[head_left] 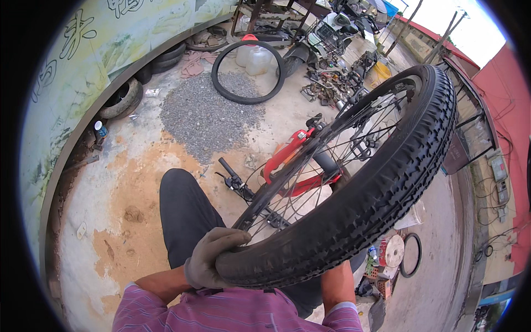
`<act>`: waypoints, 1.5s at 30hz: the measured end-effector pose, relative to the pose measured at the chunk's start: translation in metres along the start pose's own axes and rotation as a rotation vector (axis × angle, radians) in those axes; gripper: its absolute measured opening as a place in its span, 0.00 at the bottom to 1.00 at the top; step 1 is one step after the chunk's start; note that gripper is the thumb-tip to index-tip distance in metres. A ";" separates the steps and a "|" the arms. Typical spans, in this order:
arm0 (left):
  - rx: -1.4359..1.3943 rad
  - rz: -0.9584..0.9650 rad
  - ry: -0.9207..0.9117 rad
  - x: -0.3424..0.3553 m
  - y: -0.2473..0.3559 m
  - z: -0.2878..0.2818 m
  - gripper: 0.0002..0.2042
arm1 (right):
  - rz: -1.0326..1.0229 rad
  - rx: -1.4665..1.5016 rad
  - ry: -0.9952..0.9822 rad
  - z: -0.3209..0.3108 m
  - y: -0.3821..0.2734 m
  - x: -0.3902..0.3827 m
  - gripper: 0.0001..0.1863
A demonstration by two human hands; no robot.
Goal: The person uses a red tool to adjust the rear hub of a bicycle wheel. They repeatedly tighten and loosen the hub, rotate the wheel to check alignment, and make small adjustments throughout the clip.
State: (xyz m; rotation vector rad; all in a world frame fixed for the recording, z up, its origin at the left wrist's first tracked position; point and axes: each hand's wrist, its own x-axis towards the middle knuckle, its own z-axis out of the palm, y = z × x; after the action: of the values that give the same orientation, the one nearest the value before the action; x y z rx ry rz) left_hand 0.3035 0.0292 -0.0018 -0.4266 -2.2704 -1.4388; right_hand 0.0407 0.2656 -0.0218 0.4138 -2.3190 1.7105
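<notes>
A bicycle wheel [354,213] with a thick, knobby black tyre and thin spokes is held up slantwise across my lap. At its near left end, my left hand [209,259], in a grey glove, is closed round the tyre, with the thumb over the inner edge. My right forearm reaches up behind the lower side of the tyre, which hides the hand and its fingers. Beyond the wheel is a red bicycle frame [285,155], partly seen through the spokes. Its black handlebar [237,178] with a brake lever lies near my left knee.
Ahead, a loose black tyre [218,92] lies partly over a gravel patch [204,119] and beside plastic jugs [258,61]. Old tyres [126,102] line the left wall. Metal parts [334,86] are heaped farther off. At right are a spool [391,250] and a small tyre [419,257].
</notes>
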 end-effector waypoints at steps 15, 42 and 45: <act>-0.387 0.043 -0.011 0.042 -0.048 -0.051 0.28 | -0.157 -0.011 -0.051 -0.002 0.026 0.013 0.28; 0.419 0.504 -0.233 0.286 -0.091 -0.022 0.14 | -0.233 -0.205 0.040 0.000 0.053 0.010 0.31; 0.405 0.536 -0.224 0.286 -0.095 -0.020 0.14 | -0.215 -0.116 0.049 0.000 0.049 0.010 0.33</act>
State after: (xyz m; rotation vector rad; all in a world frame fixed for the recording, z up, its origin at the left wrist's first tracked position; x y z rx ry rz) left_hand 0.0157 -0.0184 0.0742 -1.0049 -2.2898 -0.6776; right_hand 0.0140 0.2784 -0.0622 0.5692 -2.2341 1.4634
